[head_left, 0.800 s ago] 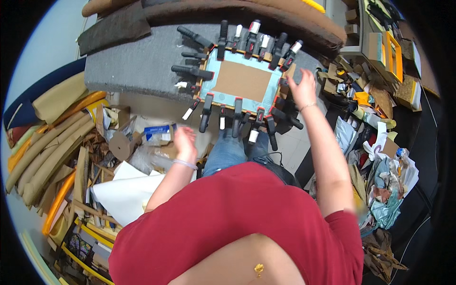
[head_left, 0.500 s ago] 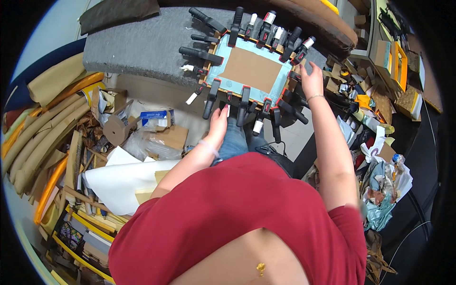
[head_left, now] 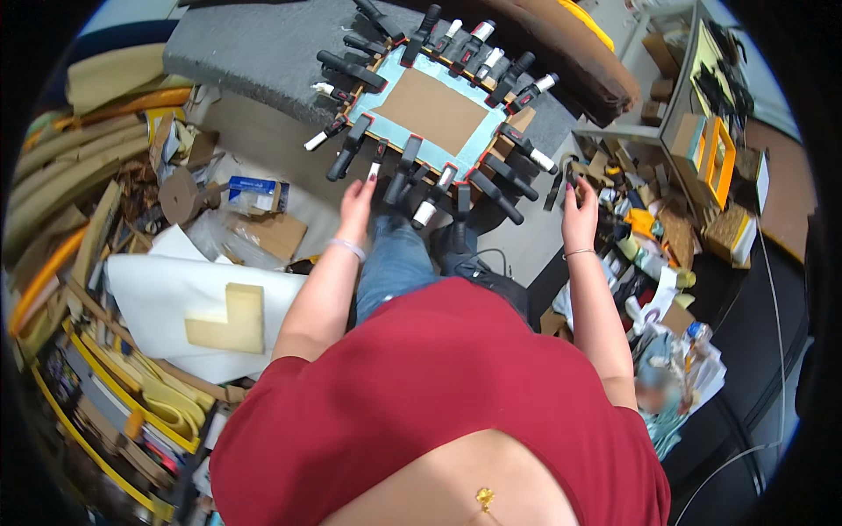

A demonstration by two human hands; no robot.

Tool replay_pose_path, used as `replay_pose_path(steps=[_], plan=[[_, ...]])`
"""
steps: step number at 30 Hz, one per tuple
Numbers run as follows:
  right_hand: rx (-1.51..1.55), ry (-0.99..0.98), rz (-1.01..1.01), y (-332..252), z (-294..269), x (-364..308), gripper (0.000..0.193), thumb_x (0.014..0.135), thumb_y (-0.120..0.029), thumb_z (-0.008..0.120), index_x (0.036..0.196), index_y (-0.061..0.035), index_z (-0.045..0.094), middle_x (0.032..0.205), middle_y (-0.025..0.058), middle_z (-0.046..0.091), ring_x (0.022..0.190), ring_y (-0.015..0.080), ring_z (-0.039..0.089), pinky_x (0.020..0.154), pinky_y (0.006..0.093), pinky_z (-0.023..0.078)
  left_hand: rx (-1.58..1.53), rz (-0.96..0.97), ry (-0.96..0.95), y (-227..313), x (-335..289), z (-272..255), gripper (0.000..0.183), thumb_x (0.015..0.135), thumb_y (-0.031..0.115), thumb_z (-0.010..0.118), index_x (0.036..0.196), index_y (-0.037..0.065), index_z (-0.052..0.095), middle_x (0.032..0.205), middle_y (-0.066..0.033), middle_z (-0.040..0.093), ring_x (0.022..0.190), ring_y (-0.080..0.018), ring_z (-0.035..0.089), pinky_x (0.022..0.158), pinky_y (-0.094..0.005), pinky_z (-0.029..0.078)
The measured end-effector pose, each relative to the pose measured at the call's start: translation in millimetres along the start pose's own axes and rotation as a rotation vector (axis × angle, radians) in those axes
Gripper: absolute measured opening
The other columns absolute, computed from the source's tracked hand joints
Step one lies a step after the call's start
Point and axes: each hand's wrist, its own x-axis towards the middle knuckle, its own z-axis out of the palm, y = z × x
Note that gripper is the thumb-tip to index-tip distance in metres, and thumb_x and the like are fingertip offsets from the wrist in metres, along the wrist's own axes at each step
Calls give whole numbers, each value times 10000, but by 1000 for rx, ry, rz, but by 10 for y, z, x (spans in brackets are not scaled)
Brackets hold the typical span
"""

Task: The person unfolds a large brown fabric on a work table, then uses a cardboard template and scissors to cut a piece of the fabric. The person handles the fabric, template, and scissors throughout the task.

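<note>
A rectangular board (head_left: 436,111) has a brown centre and a light blue border. Black clamps with red pads ring its edges, some with white handles. At its near left edge, my left hand (head_left: 355,210) has its fingertips closed on the handle end of a small clamp (head_left: 379,159). Off the board's right side, my right hand (head_left: 580,219) pinches what looks like a dark clamp (head_left: 554,188), blurred and partly hidden by the fingers. Beside that hand, a white-tipped clamp (head_left: 530,151) stays on the board's right corner.
Behind the board runs a grey padded bench (head_left: 254,54), with a brown roll (head_left: 570,61) along its back. Foam strips (head_left: 83,175) and a white sheet (head_left: 149,289) with an L-shaped foam piece (head_left: 237,320) lie left. Scraps (head_left: 675,351) and an orange frame (head_left: 721,159) are right.
My right hand has drawn away from the board's right edge with a dark clamp apparently in it. My left hand stays at the near clamp. The whole view has shifted, with the board higher and further left.
</note>
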Motion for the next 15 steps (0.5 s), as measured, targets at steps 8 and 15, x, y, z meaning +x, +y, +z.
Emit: replay_pose_path(steps=[8,15], plan=[[-145,-419,-54,-73,277,294,534,948,-450,684,1139,47,724,1148,288,698,1112,412,666,977,422,512,228,118,-131,351,623,34,795,955,606,652,1336,-92,619,1286,-196,684,1215,-234,619,1045,-319,447],[-353,-611,86,-270,851,244,742,941,-659,554,1235,3,713,1245,288,679,1178,408,659,1031,462,497,43,-100,-241,463,902,350,795,1010,654,499,1375,-46,602,1384,-157,627,1267,-234,547,1075,-361,391]])
